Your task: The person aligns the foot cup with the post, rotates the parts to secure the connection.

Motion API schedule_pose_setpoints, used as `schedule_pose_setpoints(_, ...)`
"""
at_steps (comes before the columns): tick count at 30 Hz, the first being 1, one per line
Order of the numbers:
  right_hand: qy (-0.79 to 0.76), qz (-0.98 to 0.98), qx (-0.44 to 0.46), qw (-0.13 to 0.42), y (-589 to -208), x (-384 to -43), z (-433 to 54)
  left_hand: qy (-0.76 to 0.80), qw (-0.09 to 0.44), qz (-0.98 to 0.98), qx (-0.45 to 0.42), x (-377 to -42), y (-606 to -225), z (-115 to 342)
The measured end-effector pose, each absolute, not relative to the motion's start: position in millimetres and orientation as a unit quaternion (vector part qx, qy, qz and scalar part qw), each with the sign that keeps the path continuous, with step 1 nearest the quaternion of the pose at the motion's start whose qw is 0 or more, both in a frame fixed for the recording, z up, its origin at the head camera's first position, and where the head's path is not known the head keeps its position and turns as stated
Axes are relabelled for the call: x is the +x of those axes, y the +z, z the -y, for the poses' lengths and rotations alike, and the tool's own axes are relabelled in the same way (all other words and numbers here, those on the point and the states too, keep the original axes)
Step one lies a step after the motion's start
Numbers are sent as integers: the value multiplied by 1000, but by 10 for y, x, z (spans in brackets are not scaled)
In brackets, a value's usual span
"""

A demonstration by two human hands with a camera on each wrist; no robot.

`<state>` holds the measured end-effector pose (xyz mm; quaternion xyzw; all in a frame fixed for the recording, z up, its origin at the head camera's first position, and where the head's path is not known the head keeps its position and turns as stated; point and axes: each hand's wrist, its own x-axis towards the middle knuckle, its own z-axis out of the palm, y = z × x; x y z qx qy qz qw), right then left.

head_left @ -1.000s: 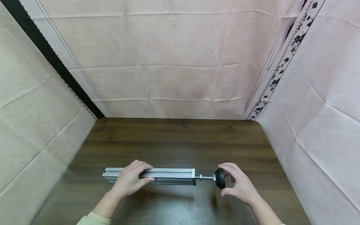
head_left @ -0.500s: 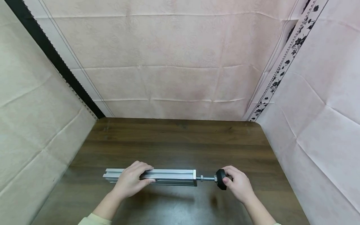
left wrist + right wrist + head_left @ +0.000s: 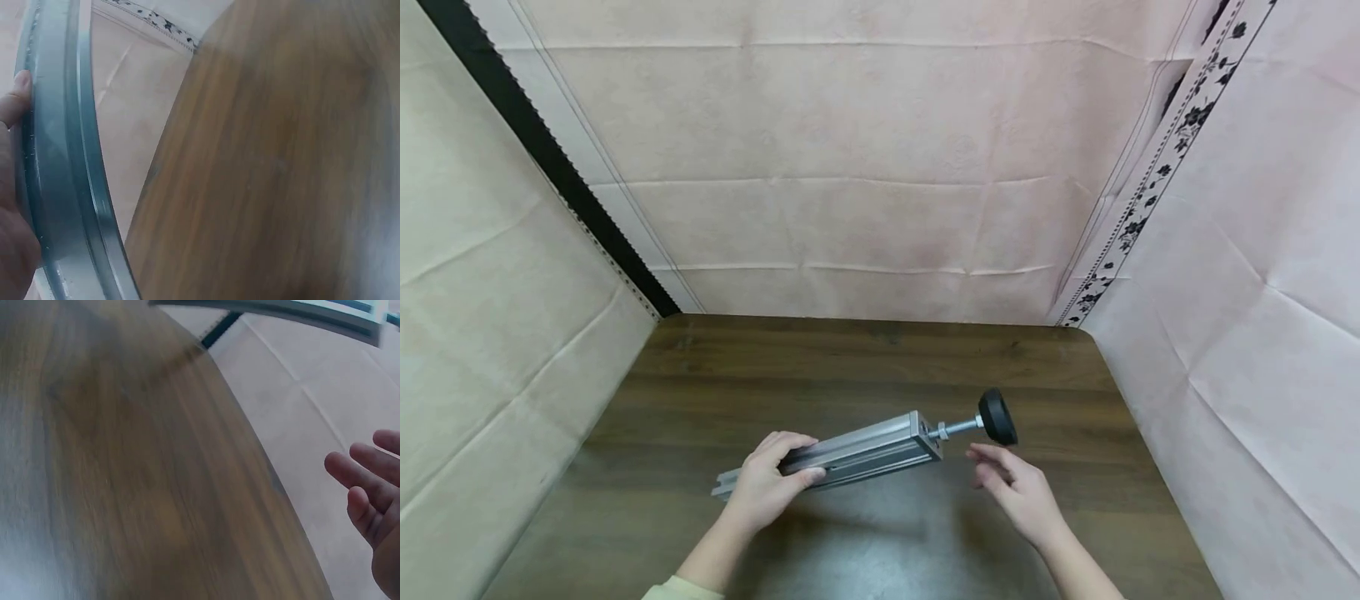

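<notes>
A silver aluminium profile [image 3: 872, 450] is tilted above the table, its right end raised. My left hand [image 3: 772, 477] grips it near the left end, thumb on the near side. From the right end a threaded rod [image 3: 961, 427] with a nut sticks out, carrying a black levelling foot [image 3: 997, 416]. Just below the foot, my right hand [image 3: 1018, 492] is apart from it, fingers loosely bent around nothing. In the left wrist view the profile [image 3: 62, 150] runs along the left side beside the thumb. The right wrist view shows the right hand [image 3: 378, 500] holding nothing.
The brown wooden table [image 3: 850, 358] lies below both hands. Pale cloth walls stand behind it [image 3: 865, 167] and on both sides, with a floral border [image 3: 1195, 117] at right and a black strip [image 3: 550, 158] at left.
The right hand has let go of the black foot and drawn away slightly below it. The left hand has swung the profile's right end upward and moved it a little to the right.
</notes>
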<state>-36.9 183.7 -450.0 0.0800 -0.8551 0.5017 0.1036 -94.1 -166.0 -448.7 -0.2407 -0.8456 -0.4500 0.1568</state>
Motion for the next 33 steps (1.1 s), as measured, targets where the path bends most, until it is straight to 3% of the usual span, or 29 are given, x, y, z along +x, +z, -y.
schedule_pose_setpoints(7, 460, 868, 147, 116, -4456, -452, -1605, -539, 119, 819, -160, -870, -4475, 1455)
schedule_pose_setpoints(15, 469, 863, 159, 102, -4342, -517, -1407, -602, 122, 777, -138, -756, -4273, 1281)
schedule_pose_setpoints(23, 488, 856, 151, 81, -4206, -555, -1201, -686, 79, 714, -115, -822, -4581, 1145)
schedule_pose_setpoints(33, 477, 851, 151, 160, -4055, -574, -1075, -729, 57, 666, -146, -798, -4717, 975)
